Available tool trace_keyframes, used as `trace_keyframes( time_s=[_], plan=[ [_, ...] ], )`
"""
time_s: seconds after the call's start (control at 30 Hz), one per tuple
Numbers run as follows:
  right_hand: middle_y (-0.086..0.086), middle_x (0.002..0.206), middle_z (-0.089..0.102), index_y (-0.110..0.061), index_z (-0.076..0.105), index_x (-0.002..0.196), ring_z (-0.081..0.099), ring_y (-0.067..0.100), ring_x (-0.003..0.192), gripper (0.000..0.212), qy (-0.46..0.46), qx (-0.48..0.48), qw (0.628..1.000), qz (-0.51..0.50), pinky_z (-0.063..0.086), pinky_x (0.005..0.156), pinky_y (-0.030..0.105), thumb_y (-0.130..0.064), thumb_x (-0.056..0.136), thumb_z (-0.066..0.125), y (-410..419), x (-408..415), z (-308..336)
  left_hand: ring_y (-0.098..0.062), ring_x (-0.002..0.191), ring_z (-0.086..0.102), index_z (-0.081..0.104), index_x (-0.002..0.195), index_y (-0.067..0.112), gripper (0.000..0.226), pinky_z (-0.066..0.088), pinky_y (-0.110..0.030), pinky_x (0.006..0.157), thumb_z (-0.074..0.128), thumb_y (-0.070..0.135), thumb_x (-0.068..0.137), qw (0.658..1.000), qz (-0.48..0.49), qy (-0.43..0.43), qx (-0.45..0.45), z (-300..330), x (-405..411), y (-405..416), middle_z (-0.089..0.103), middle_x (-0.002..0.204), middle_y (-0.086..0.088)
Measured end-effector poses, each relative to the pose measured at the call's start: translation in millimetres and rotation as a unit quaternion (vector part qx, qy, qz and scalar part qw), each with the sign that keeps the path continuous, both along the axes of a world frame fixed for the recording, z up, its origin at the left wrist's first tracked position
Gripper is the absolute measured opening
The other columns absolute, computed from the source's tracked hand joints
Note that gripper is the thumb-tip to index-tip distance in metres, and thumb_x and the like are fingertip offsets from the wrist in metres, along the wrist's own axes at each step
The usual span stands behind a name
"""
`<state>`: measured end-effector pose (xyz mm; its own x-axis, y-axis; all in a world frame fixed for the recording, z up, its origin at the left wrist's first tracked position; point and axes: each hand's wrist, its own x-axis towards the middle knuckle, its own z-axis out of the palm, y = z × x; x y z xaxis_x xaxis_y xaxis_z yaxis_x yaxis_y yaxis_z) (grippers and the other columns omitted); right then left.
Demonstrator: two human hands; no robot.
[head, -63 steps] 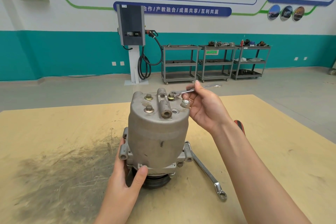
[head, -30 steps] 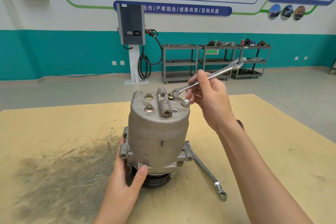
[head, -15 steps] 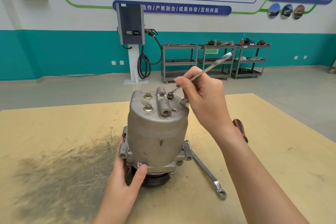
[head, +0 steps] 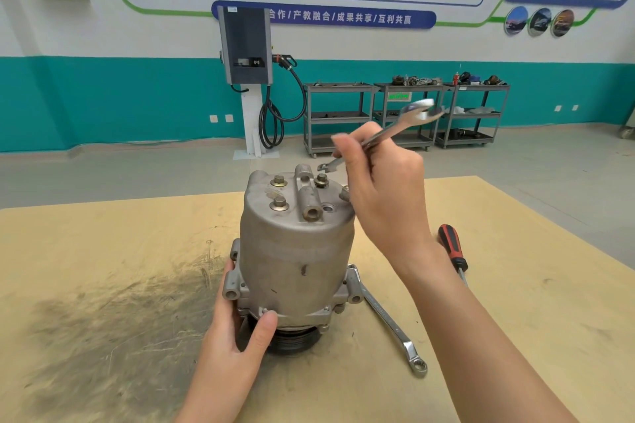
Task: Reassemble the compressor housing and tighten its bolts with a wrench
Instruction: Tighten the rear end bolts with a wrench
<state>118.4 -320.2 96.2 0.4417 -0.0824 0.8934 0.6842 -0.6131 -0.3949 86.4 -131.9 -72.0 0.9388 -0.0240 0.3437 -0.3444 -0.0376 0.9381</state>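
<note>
A grey metal compressor housing [head: 295, 251] stands upright on the wooden table [head: 103, 251], pulley end down. Three bolts show on its top face; the far-right one [head: 321, 179] sits beside the raised port block. My right hand [head: 381, 196] grips a small silver wrench [head: 388, 130] by its shank. Its lower jaw hovers just above and right of that bolt, apart from it, and the handle slants up to the right. My left hand [head: 237, 330] clasps the housing's lower flange from the front left, thumb on the rim.
A long ring wrench [head: 388, 319] lies on the table to the right of the housing base. A red and black screwdriver [head: 453, 251] lies further right, partly behind my right forearm. A dark smear marks the table at the left. Metal carts stand far behind.
The wrench jaw was seated on the far-right bolt and swung round it; now it has lifted off and hangs just above. My left hand and the housing have stayed put.
</note>
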Motion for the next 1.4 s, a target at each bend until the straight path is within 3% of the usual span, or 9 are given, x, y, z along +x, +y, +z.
trace_keyframes(
  time_s=[0.13,0.4,0.5,0.57,0.63,0.73,0.87,1.03,1.4],
  plan=[
    [0.000,0.057,0.052,-0.016,0.057,0.078,0.049,0.012,0.052,0.034,0.070,0.124,0.986,0.085,0.039,0.052,0.029,-0.032,0.102,0.038,-6.2,5.7,-1.7,0.008,0.132,0.043,0.018,0.141,0.067,0.096,0.031,-0.028,0.109,0.064,0.085,0.059,1.000,0.001,-0.003,0.004,1.1,0.2,0.1,0.046,0.140,0.035],
    [-0.001,0.052,0.052,-0.010,0.057,0.078,0.044,0.012,0.048,0.045,0.206,0.312,0.901,0.220,0.037,0.048,0.022,-0.029,0.107,0.028,-16.5,24.0,-9.0,0.015,0.130,0.040,0.017,0.140,0.068,0.096,0.030,-0.024,0.107,0.062,0.087,0.058,1.000,0.005,-0.007,0.008,2.5,-0.3,-0.5,0.040,0.137,0.046],
    [-0.001,0.052,0.053,-0.010,0.058,0.081,0.044,0.010,0.047,0.045,0.266,0.373,0.845,0.277,0.040,0.046,0.019,-0.033,0.106,0.029,-18.6,26.2,-9.1,0.022,0.127,0.036,0.014,0.144,0.056,0.103,0.028,-0.019,0.104,0.060,0.089,0.058,1.000,0.012,-0.014,0.015,2.8,-0.3,-1.1,0.035,0.133,0.053],
    [-0.001,0.051,0.053,-0.009,0.058,0.083,0.043,0.009,0.045,0.044,0.298,0.410,0.801,0.319,0.041,0.044,0.018,-0.033,0.106,0.029,-19.0,27.0,-9.8,0.023,0.126,0.037,0.013,0.144,0.056,0.102,0.029,-0.017,0.102,0.061,0.086,0.060,1.000,0.012,-0.012,0.015,2.7,-0.5,-1.3,0.036,0.131,0.054],
    [-0.001,0.052,0.052,-0.008,0.058,0.084,0.043,0.008,0.045,0.043,0.318,0.413,0.781,0.342,0.041,0.043,0.019,-0.033,0.106,0.030,-18.2,27.5,-11.4,0.020,0.127,0.039,0.014,0.143,0.058,0.094,0.030,-0.019,0.103,0.062,0.077,0.065,1.000,0.011,-0.011,0.014,1.6,-0.4,-1.2,0.038,0.132,0.052],
    [-0.002,0.052,0.052,-0.009,0.059,0.086,0.043,0.008,0.046,0.041,0.329,0.396,0.785,0.344,0.041,0.044,0.017,-0.033,0.105,0.031,-16.9,28.3,-13.7,0.015,0.130,0.041,0.014,0.142,0.062,0.092,0.030,-0.022,0.107,0.062,0.074,0.065,1.000,0.010,0.000,0.011,0.9,-0.1,-0.7,0.041,0.136,0.046],
    [-0.003,0.052,0.051,-0.010,0.058,0.086,0.042,0.008,0.045,0.039,0.323,0.402,0.783,0.348,0.041,0.045,0.017,-0.034,0.104,0.033,-16.6,30.7,-15.4,0.019,0.130,0.036,0.014,0.145,0.056,0.101,0.029,-0.022,0.106,0.062,0.084,0.061,1.000,0.010,-0.010,0.011,1.3,0.1,-1.0,0.036,0.136,0.051],
    [-0.001,0.053,0.050,-0.011,0.057,0.086,0.041,0.009,0.047,0.037,0.309,0.414,0.782,0.348,0.043,0.045,0.019,-0.038,0.102,0.037,-13.4,32.9,-19.2,0.009,0.133,0.041,0.014,0.148,0.055,0.109,0.029,-0.033,0.114,0.065,0.087,0.056,1.000,-0.001,0.004,0.005,0.7,0.3,-0.3,0.042,0.139,0.041],
    [0.000,0.050,0.049,-0.011,0.054,0.085,0.042,0.010,0.044,0.037,0.268,0.445,0.775,0.360,0.043,0.044,0.020,-0.037,0.103,0.035,-11.7,36.5,-23.9,0.024,0.127,0.034,0.014,0.147,0.051,0.097,0.028,-0.022,0.107,0.061,0.069,0.065,1.000,0.010,-0.006,0.013,1.1,-0.5,-2.2,0.033,0.132,0.056]
  ],
)
